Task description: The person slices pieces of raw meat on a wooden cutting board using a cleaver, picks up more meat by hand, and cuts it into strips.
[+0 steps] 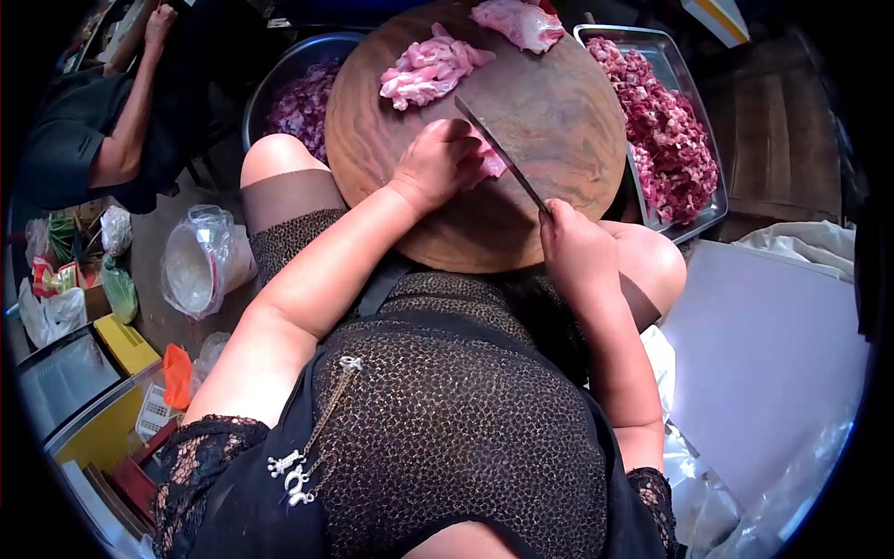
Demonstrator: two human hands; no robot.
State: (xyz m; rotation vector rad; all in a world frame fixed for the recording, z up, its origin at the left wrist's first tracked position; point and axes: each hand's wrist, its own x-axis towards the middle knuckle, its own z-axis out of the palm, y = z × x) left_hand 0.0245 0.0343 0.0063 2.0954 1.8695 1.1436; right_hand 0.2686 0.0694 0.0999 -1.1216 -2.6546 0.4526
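Observation:
My right hand (575, 244) is wrapped round the handle of a knife (503, 154), its blade slanting up and left over a round wooden board (577, 130). My left hand (436, 166) is closed on a piece of pink meat (488, 164) on the board, just left of the blade. Its fingers are curled and partly hide the meat. Beyond it lies a pile of pale pink meat strips (430, 70). A larger piece of meat (520, 23) rests at the board's far edge.
Right of the board, a metal tray (715, 177) holds chopped red meat; at the left a basin (253, 116) holds more. A plastic-lined bucket (200, 265) stands at the left. Another person's arm (135, 130) shows at the upper left. A pale flat surface (764, 345) lies at the right.

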